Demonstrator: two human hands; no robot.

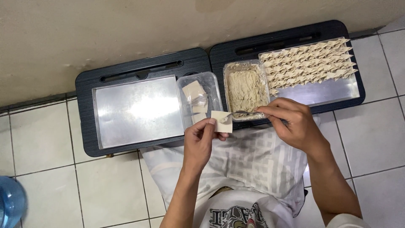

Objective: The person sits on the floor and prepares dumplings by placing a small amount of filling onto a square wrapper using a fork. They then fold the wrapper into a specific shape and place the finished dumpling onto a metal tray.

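My left hand (201,137) holds a square dumpling wrapper (222,121) flat on its fingers, just in front of two clear tubs. My right hand (292,120) grips a metal spoon (238,114) whose bowl rests on the wrapper. The tub of pale minced filling (246,88) lies right behind the spoon. A second clear tub (199,98) to its left holds a few loose wrappers. Several folded dumplings (310,65) lie in rows on a metal tray (325,92) at the right.
Two low black lap tables (139,69) stand side by side against a beige wall. The left one carries a bare metal tray (137,110). A patterned cloth (253,160) covers my lap. A blue water bottle (10,200) sits on the tiled floor at lower left.
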